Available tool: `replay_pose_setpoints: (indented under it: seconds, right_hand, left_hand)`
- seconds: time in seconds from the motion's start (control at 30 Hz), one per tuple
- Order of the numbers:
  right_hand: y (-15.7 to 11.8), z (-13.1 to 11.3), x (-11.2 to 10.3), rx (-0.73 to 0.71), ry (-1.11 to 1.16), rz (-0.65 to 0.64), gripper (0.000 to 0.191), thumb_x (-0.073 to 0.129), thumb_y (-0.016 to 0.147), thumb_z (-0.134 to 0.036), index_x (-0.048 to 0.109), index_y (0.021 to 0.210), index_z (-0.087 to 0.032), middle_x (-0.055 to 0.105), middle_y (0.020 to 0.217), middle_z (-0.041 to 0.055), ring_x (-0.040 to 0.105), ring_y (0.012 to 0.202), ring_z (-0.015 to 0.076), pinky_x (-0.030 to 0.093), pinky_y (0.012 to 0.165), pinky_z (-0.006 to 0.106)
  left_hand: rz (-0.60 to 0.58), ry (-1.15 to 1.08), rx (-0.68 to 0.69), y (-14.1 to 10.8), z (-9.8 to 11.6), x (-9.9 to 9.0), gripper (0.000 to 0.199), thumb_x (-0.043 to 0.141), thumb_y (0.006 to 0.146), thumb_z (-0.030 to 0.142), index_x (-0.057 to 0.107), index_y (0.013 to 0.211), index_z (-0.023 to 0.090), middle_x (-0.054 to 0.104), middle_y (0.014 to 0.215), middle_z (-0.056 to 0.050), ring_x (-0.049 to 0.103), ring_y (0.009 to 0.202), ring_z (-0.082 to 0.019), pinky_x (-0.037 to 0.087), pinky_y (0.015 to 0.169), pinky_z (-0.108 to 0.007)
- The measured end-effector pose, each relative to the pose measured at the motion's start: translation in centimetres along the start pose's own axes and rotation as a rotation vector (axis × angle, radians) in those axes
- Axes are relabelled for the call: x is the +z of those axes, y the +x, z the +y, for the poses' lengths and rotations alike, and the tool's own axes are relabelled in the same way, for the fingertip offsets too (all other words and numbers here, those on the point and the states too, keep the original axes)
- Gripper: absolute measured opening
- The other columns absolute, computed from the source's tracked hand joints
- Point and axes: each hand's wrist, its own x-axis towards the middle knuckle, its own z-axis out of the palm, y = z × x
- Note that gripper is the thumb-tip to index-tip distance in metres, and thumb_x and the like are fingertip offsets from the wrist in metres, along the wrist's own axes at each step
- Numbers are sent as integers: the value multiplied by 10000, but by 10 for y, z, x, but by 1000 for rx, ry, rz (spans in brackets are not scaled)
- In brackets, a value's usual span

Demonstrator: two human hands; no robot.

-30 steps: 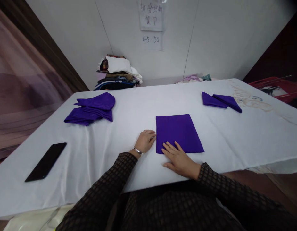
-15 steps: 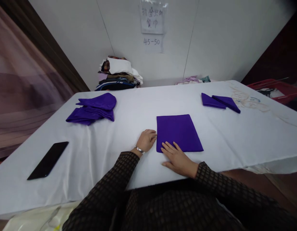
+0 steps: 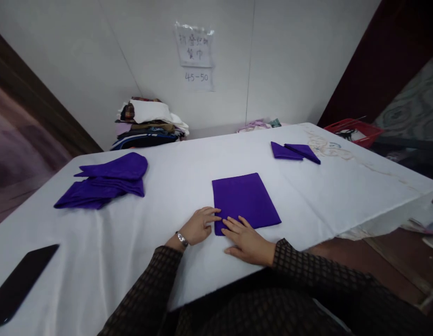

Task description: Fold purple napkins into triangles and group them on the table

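Note:
A flat purple cloth (image 3: 246,198), folded to a near square, lies on the white-covered table (image 3: 188,168). My left hand (image 3: 198,225) is at the cloth's left edge, fingertips resting on it, fingers extended and nothing gripped. Over the lower left part of the cloth lies my right hand (image 3: 246,241), palm down with its fingers spread. The fingertips of the two hands are close together.
Loose purple cloths (image 3: 111,179) are heaped at the left, with a black phone (image 3: 23,282) nearer me. Two folded purple pieces (image 3: 288,151) lie at the back right. Behind the table are stacked clothes (image 3: 149,123) and a red basket (image 3: 368,133).
The camera view has turned to the right. My left hand has moved from beside the cloth onto its left edge, closer to my right hand, which stays spread on the cloth.

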Motion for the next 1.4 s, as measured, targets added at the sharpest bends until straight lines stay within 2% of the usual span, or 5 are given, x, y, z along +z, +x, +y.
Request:
replay_pose_setpoints:
  seconds: [0.47,0.7,1.0,1.27,1.4]
  right_hand:
    - [3,1,-4,35,69,53,550,482,885,-368,370,1396,-197,394,1446,98,271,1366,210,164,1114,452]
    - [8,10,6,133,75,195,712,532,837,-282,218,1448,-93,409,1417,172,346,1318,258,311,1059,423]
    - [18,12,5,161,16,279,574,388,827,-72,338,1397,-117,601,1220,131,524,1136,230,407,940,394]
    - [16,31,1,272,634,470,514,460,822,-141,456,1333,-201,687,1055,54,635,932,173,487,859,346]
    - [9,28,-6,258,761,410,506,493,803,-139,493,1305,-210,664,1112,64,612,1003,185,465,912,391]
  left_hand:
    - [84,83,79,9,-4,2,216,528,858,228,681,1001,282,650,1142,-46,541,1060,-204,439,903,-403]
    - [165,-3,68,15,-3,9,190,492,874,233,678,832,237,649,1076,-44,537,1049,-193,438,915,-388]
    - [166,-87,78,12,-8,13,191,491,881,268,672,842,225,648,1099,-54,522,1116,-205,408,979,-421]
    - [123,-174,-29,6,0,8,564,701,702,475,564,1198,244,609,1228,-53,457,1227,-250,348,1046,-450]
    - [143,-119,-70,7,1,9,447,673,732,317,582,1163,248,628,1199,-42,449,1237,-254,319,1041,-467]
